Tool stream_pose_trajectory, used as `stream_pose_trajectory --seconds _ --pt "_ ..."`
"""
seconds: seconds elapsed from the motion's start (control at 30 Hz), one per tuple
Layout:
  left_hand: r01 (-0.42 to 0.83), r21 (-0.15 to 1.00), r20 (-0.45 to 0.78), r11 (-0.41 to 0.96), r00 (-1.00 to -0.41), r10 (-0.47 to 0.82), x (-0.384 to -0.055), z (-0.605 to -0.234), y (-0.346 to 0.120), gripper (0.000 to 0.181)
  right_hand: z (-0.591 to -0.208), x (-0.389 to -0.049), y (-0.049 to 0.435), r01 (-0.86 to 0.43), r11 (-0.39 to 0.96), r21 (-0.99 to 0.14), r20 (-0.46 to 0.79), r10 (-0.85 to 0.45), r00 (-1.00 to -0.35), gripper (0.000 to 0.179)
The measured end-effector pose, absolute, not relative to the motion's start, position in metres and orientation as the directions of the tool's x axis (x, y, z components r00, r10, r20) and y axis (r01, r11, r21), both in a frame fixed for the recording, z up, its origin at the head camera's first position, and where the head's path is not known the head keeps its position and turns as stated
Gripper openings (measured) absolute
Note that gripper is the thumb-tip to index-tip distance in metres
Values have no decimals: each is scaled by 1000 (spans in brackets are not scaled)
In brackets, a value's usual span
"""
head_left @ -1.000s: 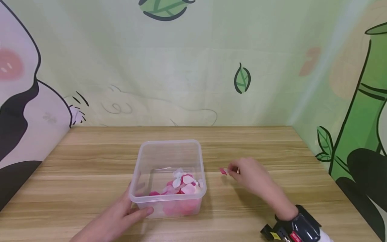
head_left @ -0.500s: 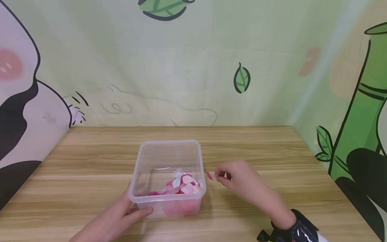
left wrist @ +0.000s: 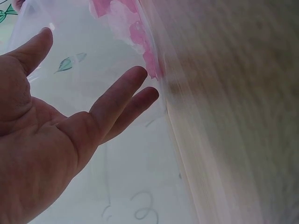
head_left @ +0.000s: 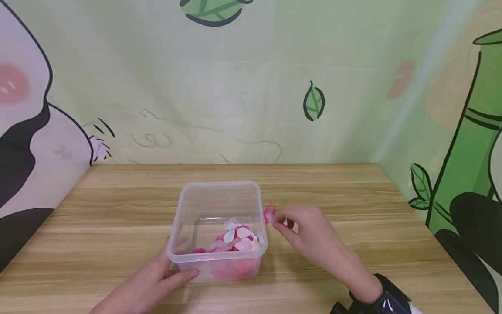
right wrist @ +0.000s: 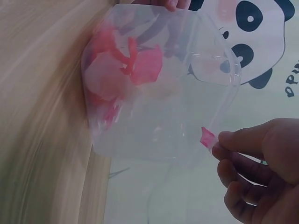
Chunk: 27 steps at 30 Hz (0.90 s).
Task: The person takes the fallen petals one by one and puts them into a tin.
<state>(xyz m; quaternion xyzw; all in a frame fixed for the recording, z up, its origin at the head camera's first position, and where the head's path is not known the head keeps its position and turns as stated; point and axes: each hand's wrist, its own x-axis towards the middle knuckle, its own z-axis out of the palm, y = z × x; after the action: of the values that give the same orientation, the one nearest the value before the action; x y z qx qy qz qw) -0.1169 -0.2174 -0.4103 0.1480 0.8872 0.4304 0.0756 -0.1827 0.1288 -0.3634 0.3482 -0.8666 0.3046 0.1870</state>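
Observation:
A clear plastic box [head_left: 217, 258] stands lidless on the table, with pink, red and white petals [head_left: 244, 245] heaped toward its front right. My left hand [head_left: 154, 277] rests against its front left corner, thumb on the front wall. In the left wrist view, that hand's fingers [left wrist: 119, 95] extend fairly straight along the clear wall. My right hand [head_left: 313, 233] pinches a pink and whitish petal [head_left: 269, 213] between thumb and forefinger, just outside the box's right rim. The right wrist view shows this petal [right wrist: 207, 137] at the fingertips, overlapping the box's edge.
The wood-grain table [head_left: 353, 187] ends at a printed cloth backdrop [head_left: 243, 87] behind the box, with panda and bamboo drawings. A black wrist-worn device [head_left: 378, 298] sits on my right forearm at the bottom.
My right hand has moved left toward the box, and the pinched petal has come up close to the right rim. The left hand and box stay in place.

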Motion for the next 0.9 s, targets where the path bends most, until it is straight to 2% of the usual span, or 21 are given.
stream_pose_trajectory --seconds 0.4,0.63,0.9 --pt "191 787 -17 587 -944 330 -117 -409 -219 101 -361 -182 124 -764 507 -399 592 -494 -637 15" --pt "125 808 -77 575 -946 314 -120 -409 -218 102 -361 -180 120 -788 484 -381 625 -493 -605 14" --pt "111 813 -92 572 -945 313 -121 -409 -218 103 -363 -180 115 -822 451 -347 639 -528 -559 18"
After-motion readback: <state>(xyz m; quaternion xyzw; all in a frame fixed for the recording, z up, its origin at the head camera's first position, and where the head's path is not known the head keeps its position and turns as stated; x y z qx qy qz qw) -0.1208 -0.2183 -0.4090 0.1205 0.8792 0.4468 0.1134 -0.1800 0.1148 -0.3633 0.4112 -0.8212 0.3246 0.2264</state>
